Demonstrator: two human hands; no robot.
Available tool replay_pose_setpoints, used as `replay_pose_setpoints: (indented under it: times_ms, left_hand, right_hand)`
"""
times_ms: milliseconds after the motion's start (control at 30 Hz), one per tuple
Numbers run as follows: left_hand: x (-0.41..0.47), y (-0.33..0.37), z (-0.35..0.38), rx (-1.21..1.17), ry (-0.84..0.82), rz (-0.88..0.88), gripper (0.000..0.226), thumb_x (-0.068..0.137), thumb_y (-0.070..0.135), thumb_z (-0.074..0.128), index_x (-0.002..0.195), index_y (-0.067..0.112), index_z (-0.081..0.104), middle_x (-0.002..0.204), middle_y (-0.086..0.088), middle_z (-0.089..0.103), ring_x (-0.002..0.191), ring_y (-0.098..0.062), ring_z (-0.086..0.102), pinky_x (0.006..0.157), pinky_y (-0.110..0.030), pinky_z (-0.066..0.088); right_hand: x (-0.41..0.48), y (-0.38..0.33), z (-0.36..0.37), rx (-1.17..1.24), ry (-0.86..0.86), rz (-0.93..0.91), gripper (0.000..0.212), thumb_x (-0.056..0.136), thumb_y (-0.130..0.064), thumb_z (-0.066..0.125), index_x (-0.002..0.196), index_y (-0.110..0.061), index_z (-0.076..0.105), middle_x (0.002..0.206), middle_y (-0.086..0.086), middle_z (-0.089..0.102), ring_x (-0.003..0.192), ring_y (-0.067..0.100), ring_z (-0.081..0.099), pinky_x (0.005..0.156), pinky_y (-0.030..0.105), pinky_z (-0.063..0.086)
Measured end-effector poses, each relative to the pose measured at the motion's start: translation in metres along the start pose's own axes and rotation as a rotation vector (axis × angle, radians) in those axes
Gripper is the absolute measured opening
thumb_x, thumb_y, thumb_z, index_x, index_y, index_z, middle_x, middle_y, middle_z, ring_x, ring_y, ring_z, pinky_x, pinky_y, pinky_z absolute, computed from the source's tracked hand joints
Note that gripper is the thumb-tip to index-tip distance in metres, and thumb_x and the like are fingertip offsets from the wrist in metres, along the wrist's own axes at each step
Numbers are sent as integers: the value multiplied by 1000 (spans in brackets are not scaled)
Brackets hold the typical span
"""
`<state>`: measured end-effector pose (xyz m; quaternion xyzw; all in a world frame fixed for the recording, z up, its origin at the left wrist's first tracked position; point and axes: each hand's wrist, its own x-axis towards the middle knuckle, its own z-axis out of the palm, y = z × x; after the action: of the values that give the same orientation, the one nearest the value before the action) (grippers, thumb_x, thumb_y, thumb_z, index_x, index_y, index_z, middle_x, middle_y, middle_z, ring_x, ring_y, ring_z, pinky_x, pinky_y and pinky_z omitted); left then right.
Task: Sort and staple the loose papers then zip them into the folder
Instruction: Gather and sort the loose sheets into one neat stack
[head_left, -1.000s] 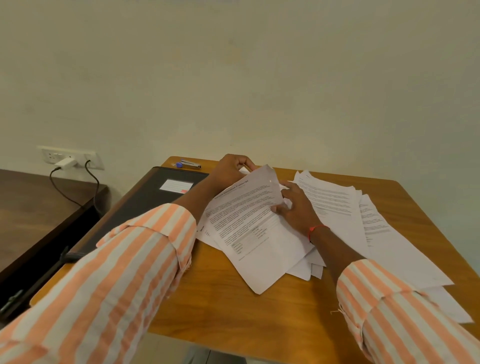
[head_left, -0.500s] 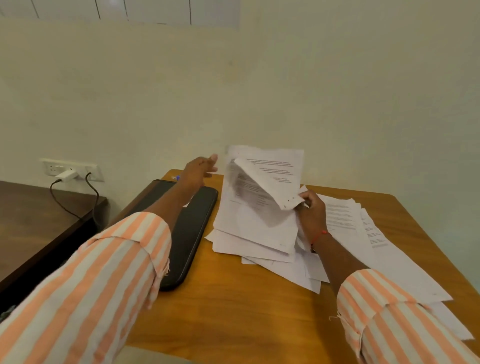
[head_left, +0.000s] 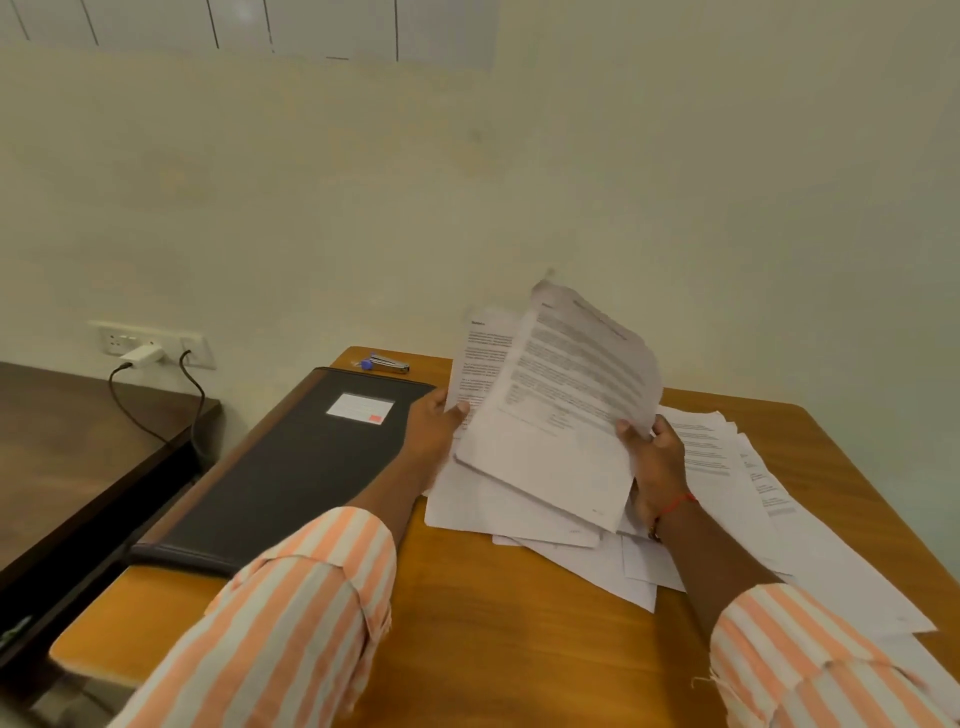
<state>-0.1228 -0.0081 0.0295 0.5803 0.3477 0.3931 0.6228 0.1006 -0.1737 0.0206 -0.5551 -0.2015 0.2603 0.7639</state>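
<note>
Two hands show, the left hand (head_left: 434, 431) and the right hand (head_left: 657, 462), both gripping the lifted sheets (head_left: 566, 405), of which at least two can be told apart. The loose papers (head_left: 727, 478) on the table overlap too much to count. There is one black folder (head_left: 291, 467) bearing one white label (head_left: 360, 408), one stapler (head_left: 387, 364), two tables, the orange table (head_left: 493, 623) and the dark table (head_left: 67, 441), one white charger (head_left: 141, 355) and two cables (head_left: 199, 400).

Kinda dim, warm yellowish indoor light, flat and even across the wall (head_left: 675, 182). Only soft, faint shadows on the counter (head_left: 493, 623). Heavy motion blur on the raised papers (head_left: 571, 384), print smeared. Noticeable wide-angle bending toward the frame edges.
</note>
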Motion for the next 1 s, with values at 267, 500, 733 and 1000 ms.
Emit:
replay_pose_setpoints:
  times_ms: [267,500,733,1000]
  left_hand:
    - [-2,-5,-4,-5,21,-19,27,100,21,64,127,23,67,115,4,76,100,-20,75,86,-43,62]
    - [-5,2,3,-18,-11,5,22,98,21,67,120,19,70,110,2,77,98,-20,75,79,-36,60]
    - [-4,22,33,-24,-3,-46,26,105,28,53,102,15,75,100,-8,77,91,-28,72,85,-48,60]
    - [1,-18,18,981,-86,-103,56,88,50,75,131,18,58,119,-2,67,91,-15,63,69,-25,48]
  right_hand:
    - [3,-6,-31,-14,119,31,33,95,-10,65,127,-16,65,118,1,71,105,20,68,84,35,56]
    - [-4,-2,-24,-67,-245,173,35,95,-9,63,129,-10,62,126,12,68,116,34,65,102,53,48]
    - [-7,-15,1,-172,-114,-41,32,93,-13,68,125,-11,64,114,3,73,106,21,69,89,33,55]
    - [7,-15,-47,47,255,-60,41,95,-9,63,135,-17,60,125,-1,68,111,20,66,99,46,53]
